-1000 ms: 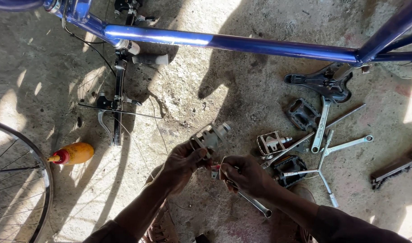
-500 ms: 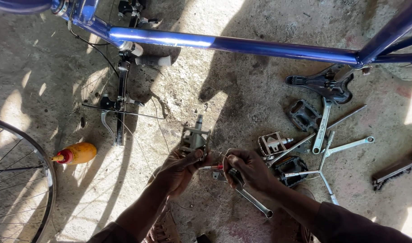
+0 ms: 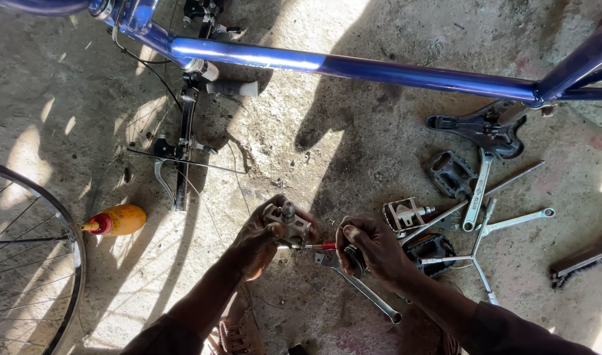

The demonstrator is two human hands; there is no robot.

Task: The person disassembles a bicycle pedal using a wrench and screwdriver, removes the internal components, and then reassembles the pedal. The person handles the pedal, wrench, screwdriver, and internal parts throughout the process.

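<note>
Rough concrete floor (image 3: 353, 164), partly in sun and partly in shadow, fills the whole frame, and a blue bicycle frame (image 3: 353, 68) crosses the upper part. At lower centre the left hand (image 3: 258, 243) closes its fingers around a grey metal pedal (image 3: 286, 223), which stands out above the fingers and turns its axle end toward the right; this seems to keep it steady for the tool. The right hand (image 3: 373, 248) is closed around a dark handle, and a thin red-tipped tool (image 3: 317, 246) goes from it to the pedal, so the pedal lies just left of this hand, joined to it by the tool. A long wrench (image 3: 363, 289) lies on the floor under the right hand, within easy reach. To the right, more pedals (image 3: 406, 213), spanners (image 3: 478, 190) and a black saddle (image 3: 478, 128) are spread near each other. At the left edge are a wheel (image 3: 64, 263) and an orange bottle (image 3: 117, 220).
</note>
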